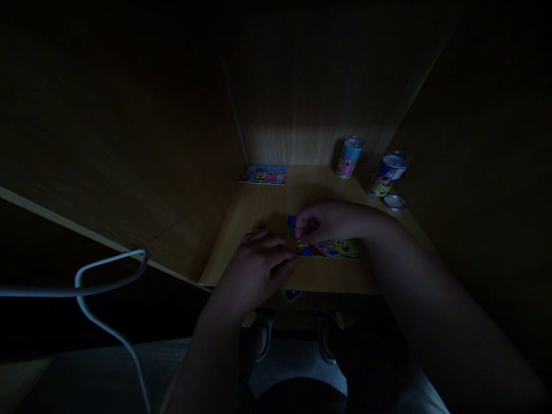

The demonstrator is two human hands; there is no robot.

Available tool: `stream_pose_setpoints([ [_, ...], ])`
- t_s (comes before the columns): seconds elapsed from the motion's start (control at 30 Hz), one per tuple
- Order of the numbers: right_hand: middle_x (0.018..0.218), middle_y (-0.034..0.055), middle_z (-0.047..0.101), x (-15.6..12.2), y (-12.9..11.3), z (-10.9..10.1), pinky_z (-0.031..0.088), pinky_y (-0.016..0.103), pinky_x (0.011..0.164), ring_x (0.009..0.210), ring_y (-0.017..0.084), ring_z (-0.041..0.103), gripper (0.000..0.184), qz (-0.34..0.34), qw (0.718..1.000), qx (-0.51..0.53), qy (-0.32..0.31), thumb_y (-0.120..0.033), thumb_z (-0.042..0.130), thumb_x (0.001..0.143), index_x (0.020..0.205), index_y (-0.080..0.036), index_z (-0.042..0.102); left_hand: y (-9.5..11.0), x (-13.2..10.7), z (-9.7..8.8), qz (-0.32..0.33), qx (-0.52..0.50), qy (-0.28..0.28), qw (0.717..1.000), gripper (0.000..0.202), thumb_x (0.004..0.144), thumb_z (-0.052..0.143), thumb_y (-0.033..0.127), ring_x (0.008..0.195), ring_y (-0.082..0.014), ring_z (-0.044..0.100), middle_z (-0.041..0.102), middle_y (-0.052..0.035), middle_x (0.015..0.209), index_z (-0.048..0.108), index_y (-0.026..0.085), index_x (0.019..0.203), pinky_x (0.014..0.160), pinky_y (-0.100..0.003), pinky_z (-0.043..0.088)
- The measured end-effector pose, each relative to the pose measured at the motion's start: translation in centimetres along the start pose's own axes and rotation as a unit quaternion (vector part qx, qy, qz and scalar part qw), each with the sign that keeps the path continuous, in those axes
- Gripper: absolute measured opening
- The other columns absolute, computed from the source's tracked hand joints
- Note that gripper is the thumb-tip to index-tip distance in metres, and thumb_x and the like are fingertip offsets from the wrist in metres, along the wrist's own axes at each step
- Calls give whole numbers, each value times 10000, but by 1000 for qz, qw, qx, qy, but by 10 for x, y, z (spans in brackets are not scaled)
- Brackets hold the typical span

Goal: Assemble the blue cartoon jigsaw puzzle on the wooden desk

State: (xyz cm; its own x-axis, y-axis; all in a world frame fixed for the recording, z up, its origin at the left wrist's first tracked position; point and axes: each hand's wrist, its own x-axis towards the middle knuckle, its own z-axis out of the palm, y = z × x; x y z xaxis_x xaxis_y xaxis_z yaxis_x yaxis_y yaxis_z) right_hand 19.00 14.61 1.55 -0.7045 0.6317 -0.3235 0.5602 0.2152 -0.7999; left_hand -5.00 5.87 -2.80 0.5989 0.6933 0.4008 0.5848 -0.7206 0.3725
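Observation:
A colourful cartoon jigsaw puzzle (340,248) lies flat near the front edge of the wooden desk. My right hand (321,221) is over its middle, with thumb and forefinger pinched together down at the surface; whatever is between them is hidden. At the left end of the puzzle my left hand (261,259) rests with its fingers stretched out and slightly apart, covering part of it. Just beyond those fingers is a small dark loose piece (261,226). The light is dim, so piece outlines are hard to make out.
A cartoon picture strip (264,175) lies at the back left. Two printed cans, one pink and blue (349,158) and one dark blue (386,175), stand at the right beside a round lid (394,202). Wooden panels enclose the desk; a white cable (110,330) hangs at left.

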Motion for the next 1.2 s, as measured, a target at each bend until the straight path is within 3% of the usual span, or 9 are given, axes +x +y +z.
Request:
stream_pose_setpoints([
  [0.13, 849, 10, 781, -4, -5, -3, 491, 257, 674, 707, 145, 680, 196, -19, 1000, 5, 20, -314, 760, 841, 999, -199, 772, 0, 0, -1, -1, 0, 1, 1000, 72, 1033, 706, 285, 1002, -217, 681, 778, -2, 1052, 771, 263, 1009, 931, -425, 472],
  [0.3, 796, -3, 765, -5, -7, -3, 485, 262, 681, 669, 136, 649, 201, -15, 999, -4, 37, -338, 733, 857, 992, -198, 783, 0, 0, 0, 1, 1, 6, 1000, 100, 1035, 699, 291, 971, -210, 687, 781, -7, 1016, 781, 268, 982, 919, -419, 482],
  [0.5, 799, 1, 769, -2, -3, 0, 483, 262, 657, 689, 153, 678, 227, -14, 999, 9, 27, -367, 723, 860, 1005, -203, 779, 1, 1, -1, 8, 0, 6, 1000, 101, 1033, 702, 287, 967, -215, 685, 790, -12, 1018, 780, 258, 976, 912, -418, 480],
  [0.63, 908, 20, 796, -1, -3, 1, 495, 255, 682, 780, 161, 705, 204, -31, 999, 5, 38, -331, 730, 850, 998, -201, 788, 1, 1, 0, 5, -2, 6, 1000, 92, 1033, 701, 271, 960, -210, 691, 791, -2, 1021, 771, 258, 974, 927, -425, 481],
  [0.83, 893, 15, 797, 0, -3, 1, 496, 252, 676, 766, 159, 707, 260, -21, 999, 11, 44, -307, 741, 842, 1077, -212, 800, 0, 0, 1, -3, -8, 8, 1000, 78, 1029, 705, 280, 970, -211, 704, 793, -8, 1006, 775, 260, 1000, 952, -434, 502],
  [1.2, 789, -18, 728, 1, -3, 1, 478, 248, 643, 699, 141, 650, 190, -22, 997, 41, 56, -265, 773, 766, 942, -199, 749, 0, 0, 0, 0, -4, 2, 1000, 76, 1036, 696, 276, 967, -220, 700, 790, -7, 1004, 750, 249, 990, 951, -441, 495],
])
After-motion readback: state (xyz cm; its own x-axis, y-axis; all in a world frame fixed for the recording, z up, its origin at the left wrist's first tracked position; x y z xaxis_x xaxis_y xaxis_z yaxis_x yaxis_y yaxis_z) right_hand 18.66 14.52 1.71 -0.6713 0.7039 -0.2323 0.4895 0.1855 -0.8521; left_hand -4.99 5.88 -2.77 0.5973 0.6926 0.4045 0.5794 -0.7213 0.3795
